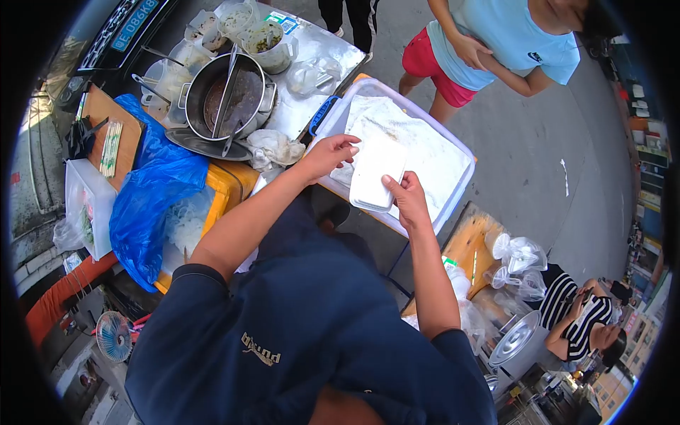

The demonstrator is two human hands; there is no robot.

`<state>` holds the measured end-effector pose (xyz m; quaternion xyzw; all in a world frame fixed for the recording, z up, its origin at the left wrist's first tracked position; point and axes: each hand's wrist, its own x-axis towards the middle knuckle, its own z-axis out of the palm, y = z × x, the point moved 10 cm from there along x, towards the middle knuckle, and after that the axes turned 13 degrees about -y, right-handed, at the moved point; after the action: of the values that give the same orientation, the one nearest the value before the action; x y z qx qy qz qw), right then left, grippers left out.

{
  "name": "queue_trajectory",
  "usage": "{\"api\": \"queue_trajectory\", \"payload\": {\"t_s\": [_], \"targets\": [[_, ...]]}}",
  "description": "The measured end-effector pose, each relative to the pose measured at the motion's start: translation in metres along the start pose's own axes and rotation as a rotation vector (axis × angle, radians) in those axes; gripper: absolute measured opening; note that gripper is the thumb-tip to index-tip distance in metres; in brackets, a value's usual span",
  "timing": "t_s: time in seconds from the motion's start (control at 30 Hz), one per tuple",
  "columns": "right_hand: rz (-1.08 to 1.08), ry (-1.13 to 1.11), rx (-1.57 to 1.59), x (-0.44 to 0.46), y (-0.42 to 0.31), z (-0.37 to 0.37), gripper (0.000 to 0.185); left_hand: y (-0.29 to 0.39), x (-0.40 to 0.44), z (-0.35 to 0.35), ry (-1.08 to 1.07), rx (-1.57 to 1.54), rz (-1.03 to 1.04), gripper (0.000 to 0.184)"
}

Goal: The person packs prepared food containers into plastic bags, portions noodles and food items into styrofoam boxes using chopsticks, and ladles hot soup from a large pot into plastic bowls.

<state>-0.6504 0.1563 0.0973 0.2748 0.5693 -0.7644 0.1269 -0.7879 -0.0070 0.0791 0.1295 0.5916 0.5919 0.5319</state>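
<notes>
My right hand (pixel 409 200) is closed on a white takeout box (pixel 378 170) with rounded corners, thumb on top and fingers underneath. The box's near edge looks layered, so I cannot tell whether it is one box or a stack. At its upper left side is my left hand (pixel 331 154), fingers apart and slightly bent, holding nothing. Both hands are above a pale plastic tub (pixel 453 138), where a white cloth (pixel 435 159) with faint stains is spread.
A divided pot (pixel 244 106) of dark sauce stands at the left, near tubs of condiments (pixel 263 39) and a crumpled cloth (pixel 275 147). A blue plastic bag (pixel 145 205) drapes over a yellow crate (pixel 225 185). Another person (pixel 503 42) stands beyond the tub; plastic bags (pixel 520 255) lie right.
</notes>
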Motion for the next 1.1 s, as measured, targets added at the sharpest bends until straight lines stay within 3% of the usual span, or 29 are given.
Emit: {"api": "queue_trajectory", "payload": {"t_s": [0.03,0.13,0.17,0.23,0.3,0.4,0.53,0.6,0.63,0.7,0.8,0.83,0.93,0.97,1.1], "targets": [[-0.012,-0.014,0.025,0.005,0.002,-0.003,0.051,0.007,0.018,-0.041,0.144,0.329,0.216,0.048],[-0.015,-0.060,0.055,0.021,-0.009,0.005,0.067,0.092,-0.003,-0.113,0.775,0.883,0.275,0.073],[-0.016,-0.104,0.050,0.029,-0.014,0.013,0.072,0.103,0.006,-0.126,0.793,0.987,0.221,0.075],[0.029,-0.181,0.011,0.050,-0.024,0.030,0.085,0.123,0.026,-0.156,0.804,1.094,0.174,0.076],[0.002,-0.237,-0.024,0.080,-0.036,0.049,0.086,0.108,0.062,-0.186,0.567,1.117,-0.092,0.068],[0.010,-0.346,-0.101,0.132,-0.053,0.088,0.088,0.091,0.078,-0.224,0.511,1.035,-0.160,0.062],[0.007,-0.549,-0.164,0.210,-0.063,0.145,0.093,0.071,0.074,-0.266,0.530,0.934,-0.068,0.047],[0.050,-0.583,-0.177,0.240,-0.066,0.167,0.087,0.066,0.056,-0.275,0.542,0.914,-0.063,0.039],[0.060,-0.589,-0.177,0.258,-0.064,0.172,0.087,0.061,0.054,-0.276,0.464,0.963,-0.008,0.034],[0.173,-0.570,-0.180,0.292,-0.044,0.175,0.080,0.056,0.048,-0.274,0.379,1.041,0.007,0.022],[0.198,-0.571,-0.135,0.322,-0.035,0.179,0.072,0.058,0.034,-0.276,0.379,0.983,0.089,0.017],[0.278,-0.463,-0.150,0.323,-0.037,0.174,0.064,0.059,0.030,-0.274,0.422,0.966,0.147,0.016],[0.387,-0.419,-0.121,0.345,-0.020,0.168,0.067,0.052,0.027,-0.275,0.507,0.967,0.168,0.016],[0.357,-0.374,-0.076,0.354,-0.013,0.164,0.059,0.051,0.027,-0.272,0.504,0.964,0.191,0.015],[0.373,-0.196,-0.022,0.382,0.008,0.151,0.058,0.043,0.024,-0.258,0.478,0.995,0.146,0.008]]}}
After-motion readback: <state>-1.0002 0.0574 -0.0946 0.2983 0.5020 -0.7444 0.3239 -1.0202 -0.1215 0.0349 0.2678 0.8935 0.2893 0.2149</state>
